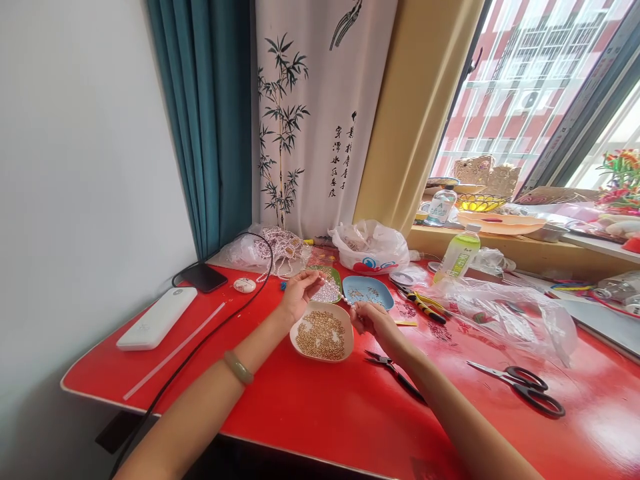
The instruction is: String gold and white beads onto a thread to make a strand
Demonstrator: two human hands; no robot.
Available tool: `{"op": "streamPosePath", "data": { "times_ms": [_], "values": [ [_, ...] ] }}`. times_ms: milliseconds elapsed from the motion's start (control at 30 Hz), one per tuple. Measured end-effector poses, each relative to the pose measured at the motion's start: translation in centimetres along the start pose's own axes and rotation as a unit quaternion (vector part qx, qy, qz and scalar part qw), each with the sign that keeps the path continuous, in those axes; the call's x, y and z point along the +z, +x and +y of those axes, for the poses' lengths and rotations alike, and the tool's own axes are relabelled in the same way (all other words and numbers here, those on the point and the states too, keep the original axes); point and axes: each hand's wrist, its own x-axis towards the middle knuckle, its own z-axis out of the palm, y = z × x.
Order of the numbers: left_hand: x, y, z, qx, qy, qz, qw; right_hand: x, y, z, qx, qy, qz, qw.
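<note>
Between my two hands runs a short string of pale beads (345, 300), stretched above the bowls. My left hand (301, 292) pinches one end, thumb and fingers together. The other end is in my right hand (369, 316), whose fingers are curled closed. Just below them a white bowl (296, 343) holds many small gold beads (323, 335). Behind my left hand a green dish (336, 275) contains pearly white beads, partly covered by the hand. A blue dish (383, 293) with a few small beads stands beyond my right hand. Pliers (395, 375) lie partly under my right forearm.
On the red table (280, 407), scissors (523, 387) lie at right, with yellow-handled pliers (423, 305), a plastic bag (505, 317) and a drink bottle (459, 253) behind. At left are a white power bank (157, 319), a phone (204, 277) and a black cable (210, 333).
</note>
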Motion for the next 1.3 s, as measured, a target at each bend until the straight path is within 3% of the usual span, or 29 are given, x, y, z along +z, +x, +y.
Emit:
{"op": "streamPosePath", "data": {
  "times_ms": [400,600,900,1300],
  "values": [
    [0.5,-0.5,0.1,-0.002,0.022,0.001,1.000,-0.5,0.4,0.5,0.000,-0.006,0.042,0.999],
    [0.5,-0.6,-0.2,-0.009,0.072,-0.009,0.997,-0.3,0.4,0.8,0.005,0.009,0.017,1.000],
    [0.7,-0.6,-0.3,-0.021,0.065,-0.016,0.998,-0.5,0.4,0.8,0.002,-0.007,0.041,0.999],
    [0.9,-0.9,-0.4,-0.023,0.066,-0.041,0.997,-0.4,0.5,1.1,-0.001,0.011,0.019,1.000]
  ]
}}
